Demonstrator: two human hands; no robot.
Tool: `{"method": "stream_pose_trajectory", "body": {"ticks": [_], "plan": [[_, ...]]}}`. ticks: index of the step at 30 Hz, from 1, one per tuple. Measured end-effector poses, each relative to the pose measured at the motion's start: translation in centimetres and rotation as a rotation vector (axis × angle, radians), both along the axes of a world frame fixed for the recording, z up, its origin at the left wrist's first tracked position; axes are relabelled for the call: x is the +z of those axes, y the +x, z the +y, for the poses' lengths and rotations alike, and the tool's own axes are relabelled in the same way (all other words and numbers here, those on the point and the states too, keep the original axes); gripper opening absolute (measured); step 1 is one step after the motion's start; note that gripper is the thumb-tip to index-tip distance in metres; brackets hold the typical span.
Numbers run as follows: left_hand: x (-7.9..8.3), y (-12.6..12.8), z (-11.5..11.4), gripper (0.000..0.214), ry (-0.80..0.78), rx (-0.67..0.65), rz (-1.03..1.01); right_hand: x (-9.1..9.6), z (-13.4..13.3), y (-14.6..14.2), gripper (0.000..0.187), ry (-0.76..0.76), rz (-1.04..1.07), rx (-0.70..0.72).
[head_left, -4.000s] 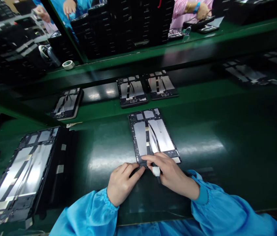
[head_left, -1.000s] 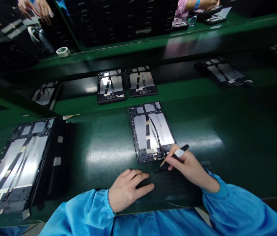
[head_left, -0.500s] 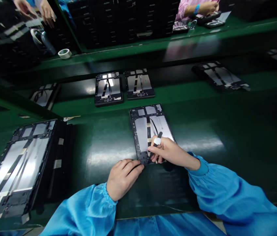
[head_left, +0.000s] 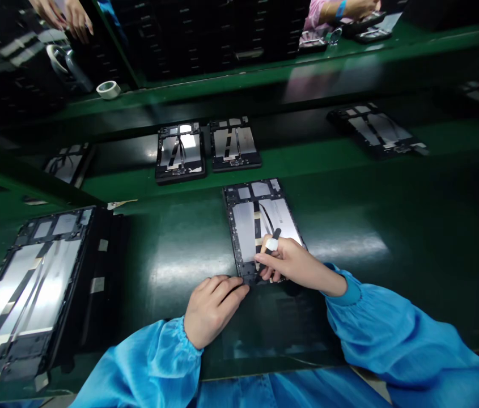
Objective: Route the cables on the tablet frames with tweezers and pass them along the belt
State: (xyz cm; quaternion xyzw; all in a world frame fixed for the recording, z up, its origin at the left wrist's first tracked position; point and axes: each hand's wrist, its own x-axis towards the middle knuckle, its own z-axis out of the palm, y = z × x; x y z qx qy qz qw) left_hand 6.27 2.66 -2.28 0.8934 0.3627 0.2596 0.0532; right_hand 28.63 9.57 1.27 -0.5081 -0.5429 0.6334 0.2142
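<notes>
An opened tablet (head_left: 243, 221), its silver inner plate and black flat cables exposed, lies on the green table before me. My right hand (head_left: 288, 258) is closed in a pen grip around a slim black pen-like tool (head_left: 276, 233), whose lower end points at the tablet's near edge. The tip is hidden by my fingers, and a white wrap (head_left: 272, 244) covers part of one finger. My left hand (head_left: 216, 306) rests palm down on the table, fingers extended and fingertips touching the tablet's near left corner.
At left stands a stack of similar opened tablets (head_left: 30, 289). Behind my tablet lie two more tablets (head_left: 179, 153) (head_left: 234, 144), with another tablet (head_left: 377, 130) to the right. A tape roll (head_left: 108, 89) sits on the green ledge. Co-workers' hands (head_left: 78, 20) (head_left: 356, 10) show beyond.
The tablets in the back row appear slightly further left, and the stack and tape roll shift a little left too. My hands and the tablet beneath them look nearly unchanged.
</notes>
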Motion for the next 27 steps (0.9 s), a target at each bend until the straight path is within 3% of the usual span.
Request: {"method": "stream_pose_trajectory", "body": {"ticks": [9,18,27], "plan": [[1.1,0.2,-0.3,0.034,0.138,0.0,0.263,-0.2,-0.1,0.3,0.02,0.045,-0.002,0.002],[0.6,0.2,0.1,0.032,0.069,0.007,0.197,-0.6,-2.6,3.5,0.022,0.344,-0.185,-0.053],[0.2,0.4,-0.1,0.032,0.095,0.02,0.183,-1.4,-2.7,3.3,0.021,0.301,-0.085,-0.111]]}}
